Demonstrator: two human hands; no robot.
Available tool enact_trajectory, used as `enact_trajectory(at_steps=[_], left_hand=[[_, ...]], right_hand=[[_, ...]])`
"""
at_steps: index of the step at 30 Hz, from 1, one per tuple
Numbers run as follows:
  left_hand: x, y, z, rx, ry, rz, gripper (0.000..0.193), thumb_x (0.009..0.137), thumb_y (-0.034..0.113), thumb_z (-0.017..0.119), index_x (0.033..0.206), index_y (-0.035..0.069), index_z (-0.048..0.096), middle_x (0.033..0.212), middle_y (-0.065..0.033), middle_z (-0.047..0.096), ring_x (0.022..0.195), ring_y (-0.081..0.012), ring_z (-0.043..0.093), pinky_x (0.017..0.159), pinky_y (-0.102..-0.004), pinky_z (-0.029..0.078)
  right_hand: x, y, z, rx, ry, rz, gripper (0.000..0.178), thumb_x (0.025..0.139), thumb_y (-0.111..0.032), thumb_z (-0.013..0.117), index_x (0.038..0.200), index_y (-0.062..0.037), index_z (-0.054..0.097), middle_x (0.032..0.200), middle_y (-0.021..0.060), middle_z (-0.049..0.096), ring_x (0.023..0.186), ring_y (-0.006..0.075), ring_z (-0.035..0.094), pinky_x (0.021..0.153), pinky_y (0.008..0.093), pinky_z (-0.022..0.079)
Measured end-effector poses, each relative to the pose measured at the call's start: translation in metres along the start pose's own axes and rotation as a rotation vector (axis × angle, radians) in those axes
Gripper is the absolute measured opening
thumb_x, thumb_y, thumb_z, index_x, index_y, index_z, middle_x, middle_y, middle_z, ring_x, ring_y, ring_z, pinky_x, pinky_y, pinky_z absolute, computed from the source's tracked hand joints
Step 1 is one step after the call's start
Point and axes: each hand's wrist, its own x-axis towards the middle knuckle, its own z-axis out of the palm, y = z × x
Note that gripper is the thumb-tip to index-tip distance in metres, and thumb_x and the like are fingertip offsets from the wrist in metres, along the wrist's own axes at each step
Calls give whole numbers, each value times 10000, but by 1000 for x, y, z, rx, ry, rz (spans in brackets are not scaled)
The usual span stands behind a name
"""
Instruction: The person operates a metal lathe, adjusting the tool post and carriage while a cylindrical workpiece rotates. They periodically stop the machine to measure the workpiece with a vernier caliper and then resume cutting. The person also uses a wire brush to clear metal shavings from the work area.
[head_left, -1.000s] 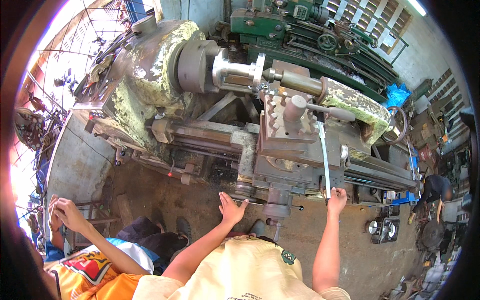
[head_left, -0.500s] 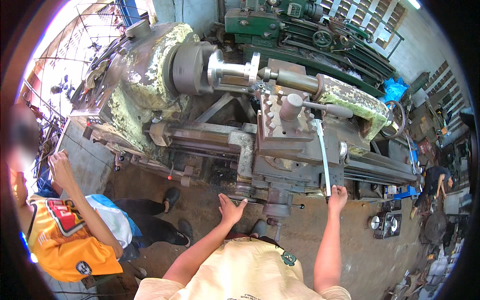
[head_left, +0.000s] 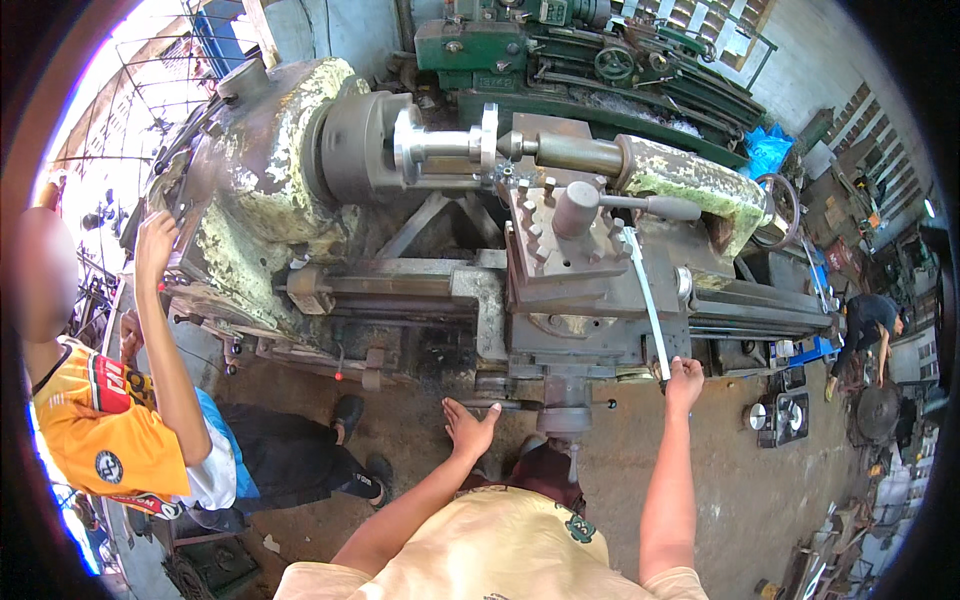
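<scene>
Pale bar [head_left: 648,305] is slanting just right of the frame's centre, its upper end lying beside the tool post [head_left: 575,250] and its lower end sitting in the person's right hand [head_left: 685,385], whose fingers are curling closed around it. The left hand [head_left: 470,430], at lower centre, is staying open, fingers spread and holding nothing; it is hovering near the handwheel [head_left: 565,420], though from this angle I cannot tell whether it is touching the dark rod [head_left: 522,405] close by. Toward the top, a shiny flanged workpiece [head_left: 447,145] is sitting between the chuck [head_left: 370,150] and the tailstock [head_left: 690,185]. What is changing is mostly at the left: a co-worker's hand [head_left: 155,240] is now appearing higher, beside the headstock [head_left: 265,150], while the upper part of the lathe [head_left: 490,310] is showing farther left as the view is turning. For the handling itself this is altering little: the right hand is keeping its hold, and the left is remaining free.
</scene>
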Motion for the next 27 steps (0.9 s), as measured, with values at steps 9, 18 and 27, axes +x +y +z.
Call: enact_trajectory(at_steps=[9, 18, 27], left_hand=[[2, 2, -8, 5, -49, -38, 1223, 819, 641, 635, 1487, -119, -53, 1596, -282, -28, 1502, -359, -20, 1196, -520, 72], [-10, 18, -15, 80, 42, -98, 1108, 824, 570, 668, 1498, -106, 106, 1564, -270, 143, 1452, -394, 163, 1180, -495, 157], [-7, 13, 5, -611, 155, -160, 701, 940, 336, 619, 1413, -68, 294, 964, -145, 647, 917, -263, 628, 818, -377, 494]], right_hand=[[-19, 53, -2, 1045, -17, 808, 177, 942, -266, 587, 945, -89, 590, 736, 9, 579, 620, 146, 557, 589, 303, 441], [-87, 171, 64, 557, -371, 1083, 290, 939, -299, 591, 1104, -67, 539, 885, 93, 544, 728, 262, 585, 572, 422, 486], [-92, 176, 96, 478, -386, 1089, 216, 964, -269, 566, 1084, -90, 546, 915, 86, 572, 766, 268, 612, 632, 431, 515]])
